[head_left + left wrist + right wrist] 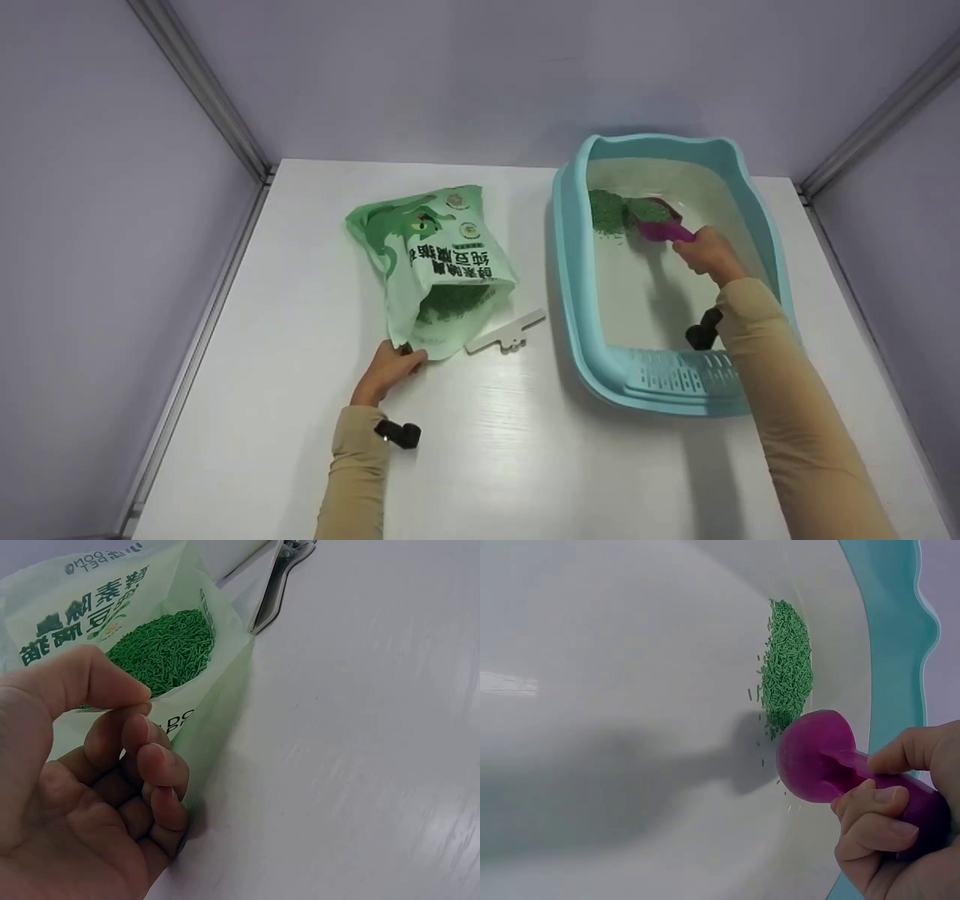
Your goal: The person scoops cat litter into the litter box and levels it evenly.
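Because the scoop (pixel 810 757) looks light and stiff, my right hand (pixel 709 255) grips its handle; my left hand (pixel 388 370) pinches the bag (pixel 439 238), seemingly soft, by its rim.

Both tan sleeves (pixel 787 397) are long and creased — each bears a small, stubby black device (pixel 400 433).

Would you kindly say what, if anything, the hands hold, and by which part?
The right hand grips the scoop by its handle; the left hand pinches the bag at the edge of its open mouth.
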A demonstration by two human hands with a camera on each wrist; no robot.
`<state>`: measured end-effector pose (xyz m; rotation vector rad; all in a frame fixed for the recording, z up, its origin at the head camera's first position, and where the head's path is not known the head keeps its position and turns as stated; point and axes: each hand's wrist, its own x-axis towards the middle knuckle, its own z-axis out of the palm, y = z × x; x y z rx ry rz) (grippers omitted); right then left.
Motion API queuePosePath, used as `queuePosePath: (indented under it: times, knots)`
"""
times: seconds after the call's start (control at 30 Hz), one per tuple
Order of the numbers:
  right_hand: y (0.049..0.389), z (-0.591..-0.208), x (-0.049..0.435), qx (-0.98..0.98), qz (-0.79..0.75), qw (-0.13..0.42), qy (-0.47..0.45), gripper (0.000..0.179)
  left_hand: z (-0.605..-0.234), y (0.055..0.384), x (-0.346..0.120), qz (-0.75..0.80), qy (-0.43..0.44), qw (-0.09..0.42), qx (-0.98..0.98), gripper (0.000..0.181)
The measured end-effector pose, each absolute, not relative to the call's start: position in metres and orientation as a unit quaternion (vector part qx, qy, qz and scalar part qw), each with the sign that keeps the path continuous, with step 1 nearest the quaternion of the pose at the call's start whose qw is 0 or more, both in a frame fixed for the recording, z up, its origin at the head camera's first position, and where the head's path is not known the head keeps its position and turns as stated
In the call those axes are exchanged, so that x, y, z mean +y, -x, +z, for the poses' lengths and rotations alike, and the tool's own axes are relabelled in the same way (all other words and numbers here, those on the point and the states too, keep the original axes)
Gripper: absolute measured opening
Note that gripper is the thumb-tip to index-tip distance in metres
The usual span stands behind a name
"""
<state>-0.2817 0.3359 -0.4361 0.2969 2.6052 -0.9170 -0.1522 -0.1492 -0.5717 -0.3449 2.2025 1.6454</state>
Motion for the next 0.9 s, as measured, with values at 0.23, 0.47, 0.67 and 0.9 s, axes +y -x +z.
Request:
queuePosePath:
  times: [0.23, 0.47, 0.67, 0.9]
  knots:
    - [0.286, -0.44, 0.335, 0.929, -0.318, 0.157, -0.103, 0.018, -0.573, 0.152, -0.149, 0.58, 0.126, 0.188, 0.783, 0.016]
    - [0.285, -0.443, 0.328, 0.957, -0.269, 0.069, -0.079, 0.024, -0.57, 0.151, -0.15, 0.578, 0.123, 0.193, 0.783, 0.019]
    - [0.285, -0.447, 0.321, 0.971, -0.233, 0.004, -0.062, 0.025, -0.57, 0.151, -0.15, 0.578, 0.122, 0.192, 0.784, 0.017]
    - [0.285, -0.449, 0.321, 0.972, -0.227, -0.014, -0.059, 0.026, -0.572, 0.151, -0.15, 0.576, 0.126, 0.19, 0.785, 0.016]
